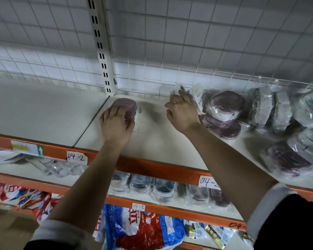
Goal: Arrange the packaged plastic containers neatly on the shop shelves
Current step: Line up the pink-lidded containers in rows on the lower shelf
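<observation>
Grip, left hand (117,123): palm down, fingers curled over purple-lidded container (127,106), lying flat on top shelf (161,147).
Grip, right hand (182,112): fingers closed on wrapper of clear-wrapped pack (197,95), at the back of the same shelf near wire grid (188,42); contents pale, too blurred to tell further.

Writing:
- Handwritten tag "04-2" (77,157), on orange rail below left hand.
- Second tag (208,181), under right forearm: "04-", remainder cut off by arm.
- Tag "04-5" (138,206), one rail lower, between the two forearms.
- Marker "04-" (237,225) directly on lowest rail, end hidden by sleeve.
- Green arrow sticker (40,150), left of "04-2"; adjoining print unreadable.
- Blue, red and white bags (134,226) at bottom: large printed characters, not legible.

Counts:
- In grip: 2 items, one per hand.
- Purple-lidded wrapped packs (226,105) just right of right hand: 2, one resting on the other; 1 more (287,159) nearer shelf front, further right.
- Grey-white wrapped packs (271,109) on edge beyond those: at least 3, exact number unclear through plastic.
- Clear-packed containers (163,188) in a row one shelf down, beneath both forearms: number unclear.
- Slotted upright (101,46): 1, behind left hand.
</observation>
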### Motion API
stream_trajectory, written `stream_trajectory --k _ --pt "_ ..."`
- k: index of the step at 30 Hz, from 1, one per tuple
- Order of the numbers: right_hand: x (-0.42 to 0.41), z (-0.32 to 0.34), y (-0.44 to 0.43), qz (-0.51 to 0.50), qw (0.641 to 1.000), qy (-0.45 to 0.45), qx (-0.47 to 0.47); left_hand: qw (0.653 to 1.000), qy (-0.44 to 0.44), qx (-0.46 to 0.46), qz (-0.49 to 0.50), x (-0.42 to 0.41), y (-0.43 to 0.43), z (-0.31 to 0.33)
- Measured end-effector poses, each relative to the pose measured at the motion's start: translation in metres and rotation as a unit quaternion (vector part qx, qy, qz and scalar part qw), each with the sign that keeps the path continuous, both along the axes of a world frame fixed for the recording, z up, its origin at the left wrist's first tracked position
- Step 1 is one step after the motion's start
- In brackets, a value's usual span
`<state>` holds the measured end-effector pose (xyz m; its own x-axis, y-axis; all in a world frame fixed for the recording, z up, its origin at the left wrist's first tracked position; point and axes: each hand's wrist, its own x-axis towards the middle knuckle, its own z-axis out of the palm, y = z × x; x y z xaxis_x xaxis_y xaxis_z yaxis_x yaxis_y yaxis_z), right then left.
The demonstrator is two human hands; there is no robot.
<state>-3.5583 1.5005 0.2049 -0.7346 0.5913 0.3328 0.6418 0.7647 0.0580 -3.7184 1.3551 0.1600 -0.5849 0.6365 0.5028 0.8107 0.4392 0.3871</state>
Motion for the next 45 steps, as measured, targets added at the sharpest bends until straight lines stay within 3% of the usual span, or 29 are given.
stream_trajectory --k 6,13,19,22,27,32,36,40,45 --pt "-0.009 -0.003 -0.002 -0.053 0.998 0.007 -0.015 1.0 -0.001 -0.002 0.001 -0.001 0.001 -0.001" --pt "-0.006 0.007 -0.001 -0.032 0.994 0.088 -0.048 1.0 -0.007 0.0 -0.002 -0.002 0.001 -0.003" --pt "-0.003 0.01 -0.013 0.023 0.947 0.292 -0.131 0.999 -0.032 -0.008 -0.008 -0.002 0.0 -0.001" --pt "-0.007 0.009 -0.022 0.038 0.931 0.335 -0.139 0.999 -0.05 -0.012 -0.018 -0.001 -0.001 0.001" --pt "-0.003 0.006 -0.032 0.056 0.938 0.308 -0.149 0.998 -0.05 -0.007 -0.022 -0.003 -0.003 0.001" --pt "0.009 0.003 -0.033 -0.008 0.93 0.3 -0.213 0.998 -0.062 0.001 -0.019 -0.003 -0.002 0.001" --pt "0.011 -0.005 -0.039 -0.085 0.976 0.166 -0.112 0.998 -0.068 -0.014 -0.009 -0.005 -0.002 0.001" --pt "0.008 -0.009 -0.042 -0.027 0.986 0.145 -0.077 0.998 -0.054 -0.031 -0.007 -0.006 -0.002 0.0" --pt "0.008 -0.018 -0.045 -0.01 0.998 0.043 -0.044 0.998 -0.032 -0.059 -0.018 -0.005 -0.001 0.0"
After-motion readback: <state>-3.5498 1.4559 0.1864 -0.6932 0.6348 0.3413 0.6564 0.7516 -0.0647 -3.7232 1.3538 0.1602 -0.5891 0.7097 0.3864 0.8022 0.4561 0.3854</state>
